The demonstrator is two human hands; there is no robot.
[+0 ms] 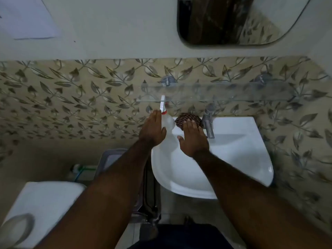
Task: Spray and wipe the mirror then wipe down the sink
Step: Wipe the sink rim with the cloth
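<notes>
A clear spray bottle point(168, 122) with a white and red nozzle stands at the back left corner of the white sink point(233, 155). My left hand point(152, 131) is wrapped on its left side, thumb across the body and fingers up by the neck. A brown patterned cloth point(185, 119) lies bunched on the sink's back ledge, left of the metal tap point(209, 123). My right hand point(193, 139) lies flat over it with fingers apart, the fingertips touching the cloth. The mirror point(233, 20) hangs on the wall at the upper right.
A glass shelf point(224, 93) on metal brackets juts out just above the bottle and tap. A white toilet point(41, 209) stands at the lower left. A grey bin point(111, 159) and a metal rack point(149, 194) sit between toilet and sink.
</notes>
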